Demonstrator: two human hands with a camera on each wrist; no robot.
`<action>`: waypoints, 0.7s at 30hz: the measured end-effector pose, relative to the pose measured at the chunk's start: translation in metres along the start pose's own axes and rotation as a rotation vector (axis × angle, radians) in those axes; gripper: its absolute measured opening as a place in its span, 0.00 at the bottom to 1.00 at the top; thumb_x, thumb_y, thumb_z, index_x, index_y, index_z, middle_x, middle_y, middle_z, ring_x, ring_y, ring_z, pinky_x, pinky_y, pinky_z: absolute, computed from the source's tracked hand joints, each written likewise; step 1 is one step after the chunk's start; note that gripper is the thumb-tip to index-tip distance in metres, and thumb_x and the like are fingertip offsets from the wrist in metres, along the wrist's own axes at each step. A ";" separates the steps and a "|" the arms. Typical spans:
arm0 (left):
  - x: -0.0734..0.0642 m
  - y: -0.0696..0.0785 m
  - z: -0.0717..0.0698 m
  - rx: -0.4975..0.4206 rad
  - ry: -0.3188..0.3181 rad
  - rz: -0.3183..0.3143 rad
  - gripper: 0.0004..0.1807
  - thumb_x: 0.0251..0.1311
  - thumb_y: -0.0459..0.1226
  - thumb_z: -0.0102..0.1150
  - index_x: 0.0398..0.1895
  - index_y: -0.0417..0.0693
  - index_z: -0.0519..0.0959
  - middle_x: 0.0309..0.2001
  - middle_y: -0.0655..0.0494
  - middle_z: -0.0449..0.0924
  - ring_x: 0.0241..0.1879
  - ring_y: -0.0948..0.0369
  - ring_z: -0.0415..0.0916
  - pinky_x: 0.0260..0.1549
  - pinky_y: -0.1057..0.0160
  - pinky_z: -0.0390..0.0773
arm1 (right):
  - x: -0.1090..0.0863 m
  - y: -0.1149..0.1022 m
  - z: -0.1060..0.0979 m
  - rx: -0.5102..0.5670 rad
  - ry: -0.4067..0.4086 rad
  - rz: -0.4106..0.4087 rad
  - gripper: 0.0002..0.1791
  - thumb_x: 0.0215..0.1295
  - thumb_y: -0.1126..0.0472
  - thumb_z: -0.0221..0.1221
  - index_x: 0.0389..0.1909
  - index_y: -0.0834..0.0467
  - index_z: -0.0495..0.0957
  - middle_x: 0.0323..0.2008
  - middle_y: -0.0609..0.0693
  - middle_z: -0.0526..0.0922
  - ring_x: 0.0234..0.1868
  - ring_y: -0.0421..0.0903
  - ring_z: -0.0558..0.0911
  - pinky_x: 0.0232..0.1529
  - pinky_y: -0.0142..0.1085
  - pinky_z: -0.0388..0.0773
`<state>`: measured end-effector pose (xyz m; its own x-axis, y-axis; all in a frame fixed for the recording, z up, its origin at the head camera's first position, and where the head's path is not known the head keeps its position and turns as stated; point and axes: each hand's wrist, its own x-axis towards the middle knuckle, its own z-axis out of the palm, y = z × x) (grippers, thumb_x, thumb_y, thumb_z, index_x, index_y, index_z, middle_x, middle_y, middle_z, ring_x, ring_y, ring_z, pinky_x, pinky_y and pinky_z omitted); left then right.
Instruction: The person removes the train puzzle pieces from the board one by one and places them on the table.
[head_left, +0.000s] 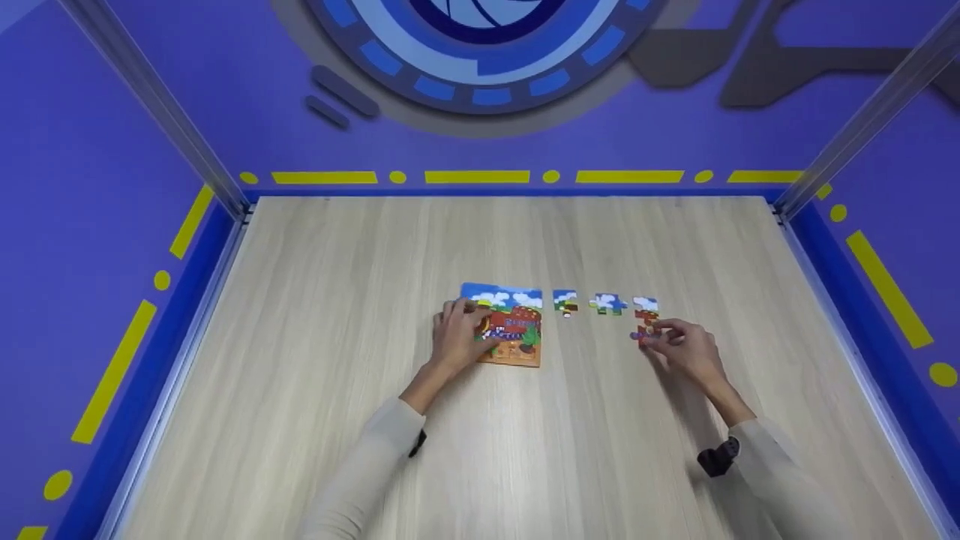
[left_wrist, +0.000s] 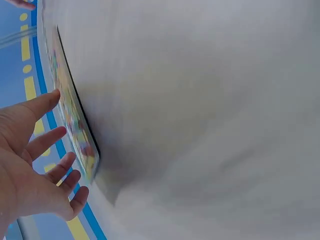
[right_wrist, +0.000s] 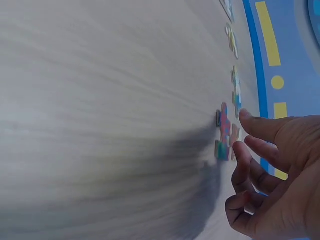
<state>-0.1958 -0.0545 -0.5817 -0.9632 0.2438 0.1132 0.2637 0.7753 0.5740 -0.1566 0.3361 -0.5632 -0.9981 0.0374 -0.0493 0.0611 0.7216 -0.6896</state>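
A person's two bare hands work at a pale wooden worktop (head_left: 517, 450), where a jigsaw board (head_left: 521, 326) lies flat, showing blue sky, white clouds, a large red shape, a green plant and an orange-brown base. The left hand (head_left: 456, 332) is at the left side of the board, covering part of it; its grip is spread, thumb and fingers well apart, with the thumb and forefinger tips over the picture. Loose pieces lie to the right of the board, level with its upper part: a first piece (head_left: 565, 300) just beside it, a second piece (head_left: 607, 303) with clouds farther right, and a third piece (head_left: 645, 303) farther right again. On the near side of that third one is a red piece (head_left: 642, 335); whether the two touch is unclear. The right hand (head_left: 690, 351), well to the right of the board, reaches this red piece with thumb and forefinger tips apart and the other fingers bent; whether its grip pinches the piece cannot be told. Pale sleeves (head_left: 375, 446) cover both forearms. Beyond the board, past the worktop's far edge, stands a blue wall (head_left: 480, 154) with yellow bars and dots.
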 end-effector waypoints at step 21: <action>0.004 -0.023 -0.008 0.074 -0.098 0.032 0.35 0.55 0.53 0.75 0.64 0.48 0.80 0.69 0.40 0.70 0.70 0.44 0.64 0.68 0.37 0.58 | 0.023 -0.057 0.067 0.139 -0.173 -0.170 0.16 0.68 0.60 0.66 0.53 0.64 0.84 0.38 0.59 0.87 0.35 0.51 0.85 0.32 0.27 0.76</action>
<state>-0.2060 -0.0759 -0.5883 -0.9455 0.3219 0.0490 0.3008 0.8060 0.5097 -0.1820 0.2497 -0.5740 -0.9783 -0.2034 -0.0393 -0.0941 0.6055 -0.7902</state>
